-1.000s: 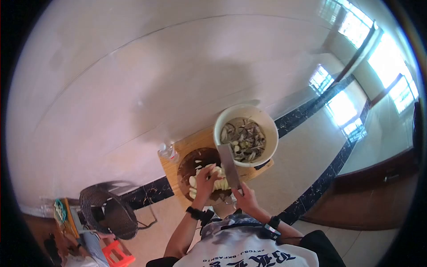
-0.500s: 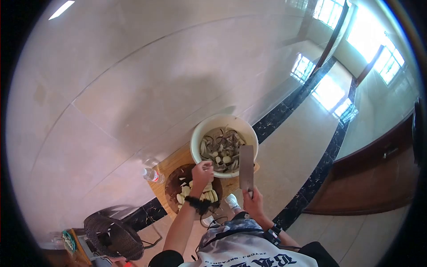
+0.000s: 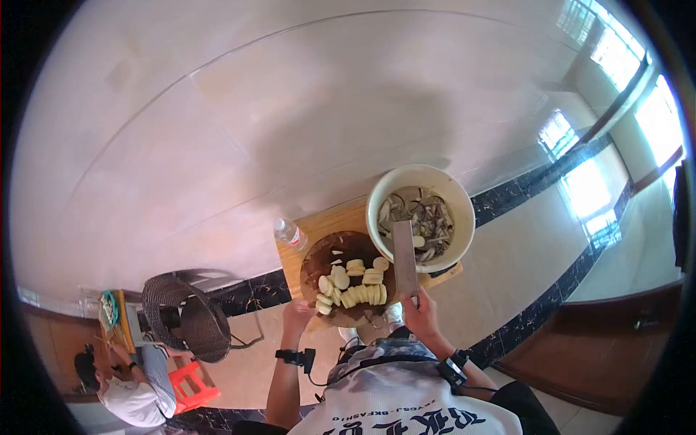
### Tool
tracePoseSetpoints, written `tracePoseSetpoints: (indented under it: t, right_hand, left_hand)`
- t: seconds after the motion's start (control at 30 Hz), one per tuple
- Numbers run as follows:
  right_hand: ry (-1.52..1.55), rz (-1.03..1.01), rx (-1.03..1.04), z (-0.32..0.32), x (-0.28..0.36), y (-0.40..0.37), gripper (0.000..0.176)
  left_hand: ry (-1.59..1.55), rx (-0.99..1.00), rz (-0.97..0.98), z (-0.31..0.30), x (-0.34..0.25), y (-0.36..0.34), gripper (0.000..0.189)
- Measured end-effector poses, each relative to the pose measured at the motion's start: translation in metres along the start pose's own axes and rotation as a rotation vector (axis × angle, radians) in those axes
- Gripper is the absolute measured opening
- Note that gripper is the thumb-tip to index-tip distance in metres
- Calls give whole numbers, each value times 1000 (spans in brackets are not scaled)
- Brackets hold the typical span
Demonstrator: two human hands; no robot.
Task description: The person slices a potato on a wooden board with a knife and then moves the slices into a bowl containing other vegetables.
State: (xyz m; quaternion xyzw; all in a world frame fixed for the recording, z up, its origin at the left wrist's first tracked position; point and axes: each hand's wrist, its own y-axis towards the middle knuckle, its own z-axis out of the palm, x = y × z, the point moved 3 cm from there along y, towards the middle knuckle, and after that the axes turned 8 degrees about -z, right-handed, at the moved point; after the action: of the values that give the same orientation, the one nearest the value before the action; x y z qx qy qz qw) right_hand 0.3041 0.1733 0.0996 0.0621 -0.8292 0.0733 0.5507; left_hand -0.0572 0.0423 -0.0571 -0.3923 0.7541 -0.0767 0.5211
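Right at the board's near-left edge: left hand point(image 3: 297, 316), fingers partly curled; can't tell if they pinch the rim or just touch. Right hand point(image 3: 420, 317) wrapped round the handle of the cleaver point(image 3: 404, 255), blade pointing away. Between the hands, slightly beyond: round board point(image 3: 355, 244) with pale slices point(image 3: 373, 294), some in a neat row, others in loose stacks. Slicing looks largely done; no clearly uncut piece visible. Those slices remain to be cleared off the board. Past the right hand: white basin point(image 3: 462, 250), greyish strips and a few pale pieces inside. Beyond the left hand: bottle point(image 3: 288, 233) on the wooden table point(image 3: 335, 215). Further out left: woven chair point(image 3: 206, 330), red stool point(image 3: 190, 388), another person point(image 3: 138, 400).
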Motion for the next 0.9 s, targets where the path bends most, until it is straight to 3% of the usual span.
tracePoseSetpoints:
  t: [0.1, 0.2, 0.37, 0.5, 0.8, 0.9]
  right_hand:
    - [-27, -42, 69, 10, 23, 1, 26]
    - [-32, -21, 138, 20, 14, 0, 24]
    - [-26, -143, 89, 30, 6, -5, 21]
    - [-4, -109, 89, 26, 18, -7, 20]
    - [101, -54, 52, 27, 6, -8, 18]
    - [125, -44, 55, 29, 1, -10, 18]
  left_hand:
    - [148, -56, 114, 19, -43, -21, 61]
    - [216, -209, 326, 38, -49, -23, 58]
    - [290, -180, 254, 44, -48, -12, 60]
    - [316, -116, 224, 25, -37, 2, 55]
    - [43, -39, 50, 1, -21, 28, 50]
    - [-49, -125, 11, 11, -3, 50, 50]
